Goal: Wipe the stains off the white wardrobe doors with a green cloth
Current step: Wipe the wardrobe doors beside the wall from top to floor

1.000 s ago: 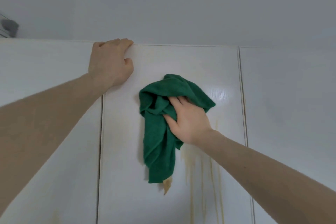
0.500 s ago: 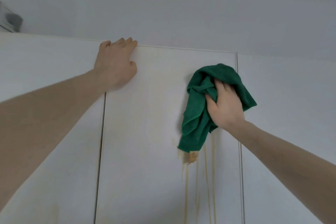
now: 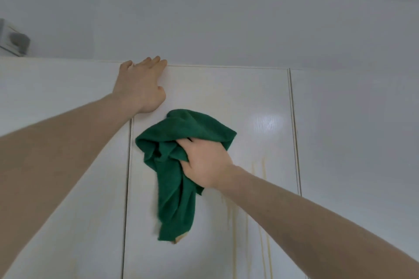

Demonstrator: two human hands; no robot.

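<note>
The right hand (image 3: pixel 205 161), reaching in from the lower right of the frame, has its grip closed round a bunched green cloth (image 3: pixel 176 165) and holds it against the middle wardrobe door (image 3: pixel 226 97), a little left of that door's centre. The cloth's gathered top spreads above and to the left of the knuckles, while a long tail hangs down toward the lower middle of the frame; its bottom corner shows a tan patch, too blurred to say what it is. The fingers of this hand are buried in the folds, so only the back of the hand and the thumb side can be made out. Yellowish stains (image 3: pixel 264 222) run in thin vertical streaks down the door to the right of the cloth and below the right forearm, which covers part of them; they pass out of view at the bottom edge. The left hand (image 3: pixel 141 87), at the upper middle, rests on the top of the doors with its fingers hooked over the upper edge right where the seam between the left door (image 3: pixel 56 97) and the middle door meets it; the fingertips are hidden behind that edge. A right door (image 3: pixel 351 131) is cut off by the frame. At the far upper left sits a small grey fixture (image 3: pixel 14 39) on the wall (image 3: pixel 226 18), partly cropped and hard to identify.
</note>
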